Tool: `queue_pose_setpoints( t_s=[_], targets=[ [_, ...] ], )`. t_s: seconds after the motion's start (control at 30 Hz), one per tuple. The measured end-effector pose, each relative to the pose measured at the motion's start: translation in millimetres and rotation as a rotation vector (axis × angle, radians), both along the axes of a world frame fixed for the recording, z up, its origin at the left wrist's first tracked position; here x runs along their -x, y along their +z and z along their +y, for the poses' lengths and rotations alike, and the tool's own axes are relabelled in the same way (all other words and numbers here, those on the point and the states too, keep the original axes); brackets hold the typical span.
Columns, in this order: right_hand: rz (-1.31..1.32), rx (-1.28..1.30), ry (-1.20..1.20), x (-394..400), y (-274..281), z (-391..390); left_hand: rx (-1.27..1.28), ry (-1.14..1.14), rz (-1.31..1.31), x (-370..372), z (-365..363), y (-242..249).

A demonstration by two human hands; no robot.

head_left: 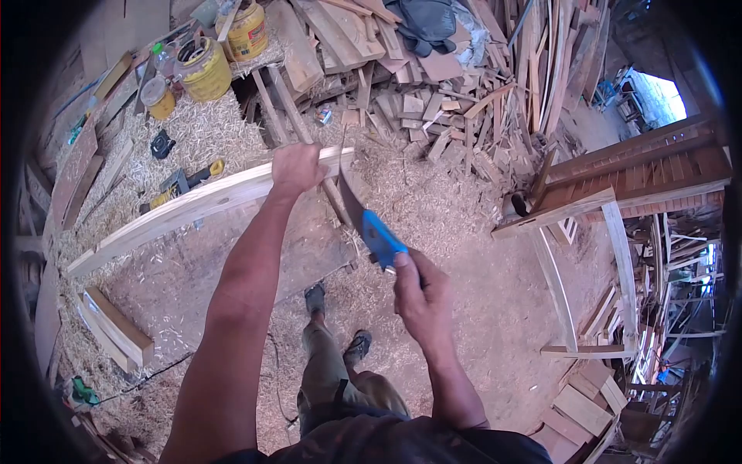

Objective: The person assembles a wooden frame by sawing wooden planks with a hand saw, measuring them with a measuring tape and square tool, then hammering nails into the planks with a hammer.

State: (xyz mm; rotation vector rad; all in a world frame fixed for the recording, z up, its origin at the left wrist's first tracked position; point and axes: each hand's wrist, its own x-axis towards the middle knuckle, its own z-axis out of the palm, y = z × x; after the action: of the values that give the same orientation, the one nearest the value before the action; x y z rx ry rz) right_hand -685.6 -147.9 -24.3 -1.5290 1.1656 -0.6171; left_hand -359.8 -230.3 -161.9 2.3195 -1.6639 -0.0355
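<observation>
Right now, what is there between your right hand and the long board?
The blue saw, held in the right hand, with its blade at the end of the board. The head view shows it.

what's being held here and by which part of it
The right hand holds a handsaw by the rear of its blue handle; the left hand grips a curved wooden board near the end beside the saw blade.

We have tubs [202,76] among shavings [197,127] at the upper left, above the board [185,203]. Offcuts [413,104] lie piled near the top centre, with a table [649,174] to their right.
</observation>
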Motion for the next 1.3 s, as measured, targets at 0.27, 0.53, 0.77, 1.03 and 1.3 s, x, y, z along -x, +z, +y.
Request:
queue_pose_setpoints(
  t_s=[0.27, 0.53, 0.77, 1.03, 1.3],
  targets=[
    [0.119, 0.1, -0.163, 17, 19, 7, -0.053, 0.018, -0.012, 11, 5, 3],
    [0.052, 0.254, -0.072, -47, -28, -32, -0.075, 0.043, -0.028, 9, 4, 2],
    [0.081, 0.185, -0.062, -22, -13, -10, -0.024, 0.033, -0.032, 8, 5, 1],
    [0.069, 0.159, -0.087, -40, -35, -27, -0.031, 0.038, 0.003, 6, 3, 4],
    [0.056, 0.097, -0.079, -17, -15, -11, -0.045, 0.051, 0.028, 10, 5, 4]
  ],
)
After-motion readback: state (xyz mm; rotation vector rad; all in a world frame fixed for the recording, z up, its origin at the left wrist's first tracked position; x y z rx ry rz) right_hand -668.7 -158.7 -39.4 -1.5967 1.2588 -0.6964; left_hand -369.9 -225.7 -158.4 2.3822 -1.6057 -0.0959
